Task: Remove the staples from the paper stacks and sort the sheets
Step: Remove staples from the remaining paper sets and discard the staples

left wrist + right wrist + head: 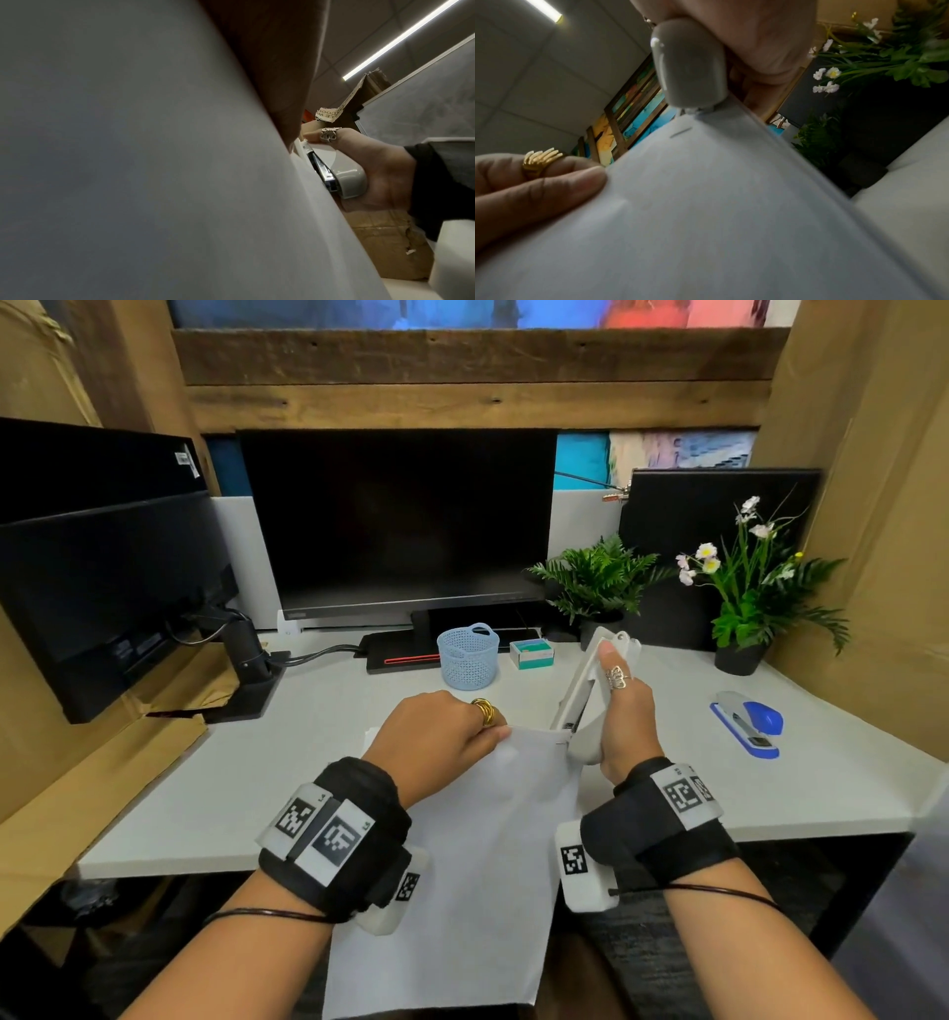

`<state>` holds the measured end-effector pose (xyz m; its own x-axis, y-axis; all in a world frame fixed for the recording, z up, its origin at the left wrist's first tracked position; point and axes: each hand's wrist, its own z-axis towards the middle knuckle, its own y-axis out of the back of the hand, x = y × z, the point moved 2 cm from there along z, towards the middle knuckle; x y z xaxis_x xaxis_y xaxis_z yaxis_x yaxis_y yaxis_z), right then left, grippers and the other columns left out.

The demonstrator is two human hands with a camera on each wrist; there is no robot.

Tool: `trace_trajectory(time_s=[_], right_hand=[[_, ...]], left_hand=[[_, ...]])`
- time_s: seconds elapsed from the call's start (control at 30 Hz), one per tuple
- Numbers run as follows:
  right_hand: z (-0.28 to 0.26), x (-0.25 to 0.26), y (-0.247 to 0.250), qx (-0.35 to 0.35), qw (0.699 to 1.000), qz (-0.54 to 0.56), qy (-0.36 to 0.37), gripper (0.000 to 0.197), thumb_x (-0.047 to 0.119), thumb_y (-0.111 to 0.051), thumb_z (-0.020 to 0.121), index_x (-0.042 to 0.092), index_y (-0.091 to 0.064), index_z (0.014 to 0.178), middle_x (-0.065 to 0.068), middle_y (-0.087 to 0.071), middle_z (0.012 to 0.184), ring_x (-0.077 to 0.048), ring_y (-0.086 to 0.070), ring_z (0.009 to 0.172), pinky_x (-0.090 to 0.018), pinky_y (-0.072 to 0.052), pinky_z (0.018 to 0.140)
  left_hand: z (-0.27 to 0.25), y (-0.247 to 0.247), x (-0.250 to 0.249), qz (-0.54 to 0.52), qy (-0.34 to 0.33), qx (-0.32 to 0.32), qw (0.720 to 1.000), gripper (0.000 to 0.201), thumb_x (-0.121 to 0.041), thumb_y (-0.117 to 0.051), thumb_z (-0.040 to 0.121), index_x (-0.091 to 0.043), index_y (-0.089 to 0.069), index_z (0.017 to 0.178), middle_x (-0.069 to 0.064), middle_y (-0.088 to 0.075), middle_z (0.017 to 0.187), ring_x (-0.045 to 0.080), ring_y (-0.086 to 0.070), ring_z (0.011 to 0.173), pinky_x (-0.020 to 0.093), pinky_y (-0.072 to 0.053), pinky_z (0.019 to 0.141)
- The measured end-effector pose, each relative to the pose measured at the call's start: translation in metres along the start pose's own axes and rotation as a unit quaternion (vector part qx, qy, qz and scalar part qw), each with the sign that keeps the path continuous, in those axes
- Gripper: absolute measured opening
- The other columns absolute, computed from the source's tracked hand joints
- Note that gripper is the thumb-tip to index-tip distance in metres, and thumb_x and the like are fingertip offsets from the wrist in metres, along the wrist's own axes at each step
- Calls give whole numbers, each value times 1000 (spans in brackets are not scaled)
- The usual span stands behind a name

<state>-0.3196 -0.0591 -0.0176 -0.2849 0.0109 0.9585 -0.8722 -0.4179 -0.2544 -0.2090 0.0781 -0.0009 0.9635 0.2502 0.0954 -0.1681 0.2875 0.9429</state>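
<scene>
My left hand (452,737) pinches the top edge of a white paper stack (472,855) held tilted over the desk's front edge. The stack fills the left wrist view as paper (128,162). My right hand (624,711) grips a grey-white stapler (585,706), standing it on end with its nose at the stack's top right corner. In the right wrist view the stapler's nose (687,67) sits just beyond a thin staple (681,132) in the paper (706,213). The left thumb and ringed finger (552,186) hold the sheet's edge.
A blue mesh basket (468,655) and a staple box (533,653) stand before the monitor (400,526). A blue stapler (750,722) lies on the white desk (821,788) to the right. Two potted plants (598,588) stand at the back right.
</scene>
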Motion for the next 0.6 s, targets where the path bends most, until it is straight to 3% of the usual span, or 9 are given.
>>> trace_trajectory(time_s=[0.07, 0.17, 0.27, 0.37, 0.6], right_hand=[[-1, 3, 3, -6, 1000, -2, 9, 27, 39, -47, 96, 21, -57, 78, 0, -57, 73, -12, -57, 69, -24, -45, 61], [-1, 4, 2, -10, 1000, 0, 6, 27, 42, -48, 94, 22, -57, 79, -6, -60, 78, -22, -61, 78, -33, -51, 77], [-1, 4, 2, -12, 1000, -7, 7, 28, 41, -48, 94, 21, -56, 76, -2, -57, 73, -16, -58, 71, -29, -48, 68], [-3, 3, 2, -16, 1000, -13, 15, 29, 41, -49, 94, 20, -56, 75, 1, -54, 70, -15, -56, 70, -28, -45, 68], [-10, 6, 3, -23, 999, -5, 25, 27, 35, -45, 98, 24, -49, 73, 5, -51, 73, -6, -50, 67, -18, -38, 57]], left_hand=[[0, 1, 0, 0, -2, 1, 1000, 40, -46, -28, 100, -28, -58, 119, -3, -63, 89, 7, -41, 72, 19, -27, 63], [2, 0, -1, 6, -7, -2, 1000, 40, -46, -28, 100, -29, -58, 119, -3, -63, 89, 8, -44, 73, 20, -27, 63], [2, -2, -2, 4, -12, -1, 1000, 39, -45, -28, 100, -29, -59, 118, -2, -65, 91, 11, -52, 77, 21, -28, 64], [2, -5, -4, -2, -19, -4, 1000, 39, -45, -29, 100, -28, -60, 117, -1, -66, 90, 14, -56, 81, 22, -29, 64], [2, -4, -5, 4, -29, -11, 1000, 39, -45, -28, 100, -28, -60, 115, -1, -65, 90, 15, -57, 83, 22, -29, 63]])
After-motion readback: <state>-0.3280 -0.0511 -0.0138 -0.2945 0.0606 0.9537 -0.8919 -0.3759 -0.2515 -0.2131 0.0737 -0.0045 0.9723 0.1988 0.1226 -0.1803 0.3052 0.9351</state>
